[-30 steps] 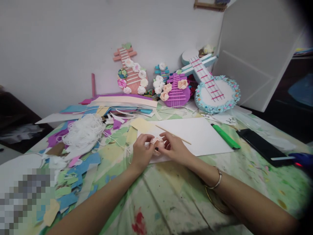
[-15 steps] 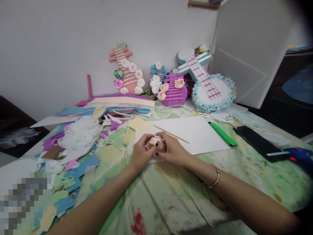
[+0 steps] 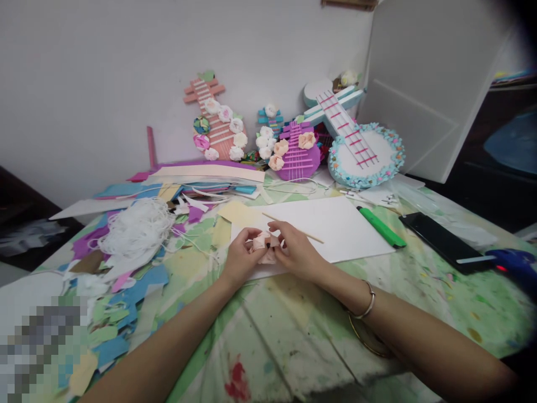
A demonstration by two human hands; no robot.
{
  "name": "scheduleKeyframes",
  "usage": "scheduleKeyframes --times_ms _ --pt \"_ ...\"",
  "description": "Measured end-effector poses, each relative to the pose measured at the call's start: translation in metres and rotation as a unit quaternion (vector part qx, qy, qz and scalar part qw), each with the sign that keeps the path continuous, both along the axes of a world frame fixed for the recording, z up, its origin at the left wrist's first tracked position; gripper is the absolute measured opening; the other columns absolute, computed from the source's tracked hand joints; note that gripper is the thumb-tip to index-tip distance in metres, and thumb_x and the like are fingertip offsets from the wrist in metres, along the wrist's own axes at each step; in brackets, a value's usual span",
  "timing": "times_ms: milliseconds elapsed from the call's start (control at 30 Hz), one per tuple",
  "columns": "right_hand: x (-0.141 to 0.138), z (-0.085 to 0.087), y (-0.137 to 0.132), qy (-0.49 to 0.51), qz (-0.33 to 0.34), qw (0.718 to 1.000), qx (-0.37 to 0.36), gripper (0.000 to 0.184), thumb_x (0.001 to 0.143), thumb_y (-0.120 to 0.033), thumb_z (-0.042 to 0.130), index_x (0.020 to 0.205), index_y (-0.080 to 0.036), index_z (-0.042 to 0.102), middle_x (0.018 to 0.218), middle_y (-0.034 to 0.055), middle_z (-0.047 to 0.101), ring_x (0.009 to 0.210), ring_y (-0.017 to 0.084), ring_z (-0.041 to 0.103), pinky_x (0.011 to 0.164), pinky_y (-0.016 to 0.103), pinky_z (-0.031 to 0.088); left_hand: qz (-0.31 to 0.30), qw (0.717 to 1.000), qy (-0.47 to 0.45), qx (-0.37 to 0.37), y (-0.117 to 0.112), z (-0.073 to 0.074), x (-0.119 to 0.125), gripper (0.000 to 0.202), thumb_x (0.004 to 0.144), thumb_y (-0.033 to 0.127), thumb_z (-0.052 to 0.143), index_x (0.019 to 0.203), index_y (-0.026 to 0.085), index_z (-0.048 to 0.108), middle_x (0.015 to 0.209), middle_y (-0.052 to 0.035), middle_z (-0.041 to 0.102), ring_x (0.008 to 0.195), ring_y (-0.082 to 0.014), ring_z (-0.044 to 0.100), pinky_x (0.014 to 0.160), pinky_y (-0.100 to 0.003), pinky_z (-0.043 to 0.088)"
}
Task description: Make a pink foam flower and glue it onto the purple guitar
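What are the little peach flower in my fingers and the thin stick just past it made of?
Peach flower: seemingly soft matte paper or foam sheet; its folds crumple between left hand and right hand. Stick: probably bare wood or bamboo; pale tan, straight, unglossy.

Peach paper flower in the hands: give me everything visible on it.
The peach paper flower is a small, pale pink-orange piece, apparently of rolled or folded paper with layered petal edges. It sits between both hands: left hand cups its left side, right hand pinches its right and top. It is held just above the white sheet. Its underside is hidden.
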State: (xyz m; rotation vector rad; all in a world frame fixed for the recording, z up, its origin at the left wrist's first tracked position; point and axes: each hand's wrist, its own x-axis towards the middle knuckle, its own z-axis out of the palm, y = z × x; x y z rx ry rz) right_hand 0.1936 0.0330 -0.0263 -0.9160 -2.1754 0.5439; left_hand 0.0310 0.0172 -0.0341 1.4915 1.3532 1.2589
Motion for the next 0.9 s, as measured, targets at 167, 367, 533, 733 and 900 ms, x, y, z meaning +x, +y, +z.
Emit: scheduleKeyframes --times_ms 167,367,533,733,900 --pt "-0.0005 0.0020 0.0017 0.028 -0.040 0.999 -0.019 0.036 0.081 -0.012 0.047 0.116 -0.018 0.047 0.108 0.0086 0.061 0.083 0.015 0.059 0.075 0.028 0.045 -0.004 1.000 0.027 0.005 -0.0010 0.0040 0.0004 0.027 0.067 0.033 0.063 0.086 0.016 0.057 0.080 -0.0017 0.062 0.067 -0.0132 0.058 0.059 -0.023 0.046" --pt "-0.0002 0.0051 0.0029 0.014 -0.067 0.997 -0.048 0.023 0.081 -0.014 0.048 0.102 -0.017 0.057 0.077 0.0020 0.064 0.067 0.013 0.057 0.066 0.024 0.042 -0.014 0.998 0.050 0.019 -0.0020 0.0053 0.0021 0.021 0.066 0.029 0.063 0.082 0.015 0.059 0.072 0.0006 0.061 0.064 -0.0118 0.056 0.058 -0.021 0.045" --pt "0.0011 0.0049 0.0033 0.004 -0.072 0.997 -0.030 0.019 0.080 -0.013 0.048 0.089 -0.018 0.064 0.068 0.0000 0.064 0.061 0.012 0.055 0.060 0.022 0.038 -0.025 0.998 0.058 0.027 -0.0023 0.0042 0.0028 0.023 0.064 0.024 0.063 0.085 0.014 0.059 0.074 -0.0007 0.062 0.068 -0.0131 0.058 0.062 -0.022 0.046" --pt "0.0031 0.0076 0.0007 -0.013 -0.101 0.995 -0.014 0.024 0.080 -0.012 0.046 0.092 -0.019 0.065 0.067 -0.0002 0.064 0.058 0.012 0.055 0.059 0.021 0.036 -0.022 0.996 0.077 0.037 -0.0006 0.0010 0.0009 0.019 0.063 0.018 0.062 0.082 0.015 0.060 0.072 0.0010 0.062 0.066 -0.0126 0.058 0.060 -0.021 0.046" --pt "0.0024 0.0084 -0.0030 -0.050 -0.098 0.994 0.020 0.018 0.083 -0.020 0.048 0.094 -0.018 0.062 0.073 0.0024 0.066 0.063 0.013 0.058 0.062 0.022 0.038 -0.024 0.997 0.061 0.033 -0.0016 0.0021 0.0015 0.019 0.064 0.020 0.063 0.081 0.015 0.059 0.071 0.0016 0.060 0.063 -0.0110 0.056 0.059 -0.020 0.044"
